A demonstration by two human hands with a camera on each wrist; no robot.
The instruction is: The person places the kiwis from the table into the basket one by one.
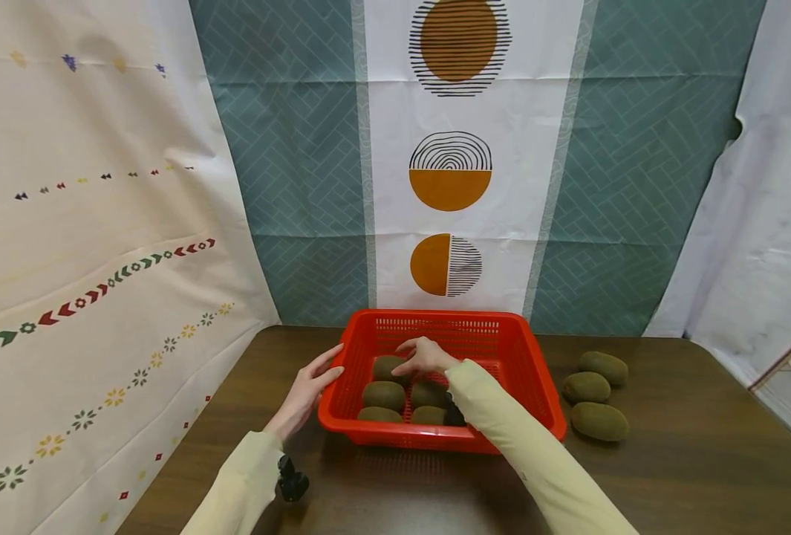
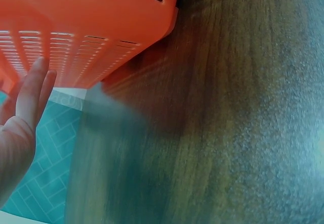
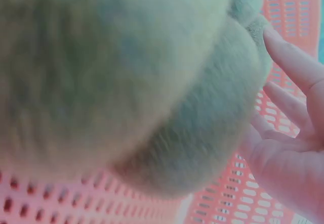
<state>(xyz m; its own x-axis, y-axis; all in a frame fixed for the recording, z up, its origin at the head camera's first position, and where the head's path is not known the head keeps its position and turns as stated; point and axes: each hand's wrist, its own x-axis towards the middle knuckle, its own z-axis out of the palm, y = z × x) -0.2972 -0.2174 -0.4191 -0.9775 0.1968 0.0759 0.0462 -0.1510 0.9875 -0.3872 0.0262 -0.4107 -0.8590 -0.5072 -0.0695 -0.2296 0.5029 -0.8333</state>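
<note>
5 kiwis [image 1: 383, 394] in basket [image 1: 535, 386], 3 kiwis [image 1: 599, 420] right

The room is evenly and softly lit from overhead, with no hard glare. The head view is sharp in the middle, though its wide lens bends the hanging cloths outward toward 9 and 3 o'clock. A faint shadow lies on the tabletop [image 1: 669, 475] under the red basket [image 1: 542, 401] at 6 o'clock. The left wrist view is smeared by motion, its wood grain streaked and a pale sheen at 3 o'clock. The right wrist view is badly out of focus: a kiwi [image 3: 126, 72] pressed close fills it as a grey-green blur
</note>
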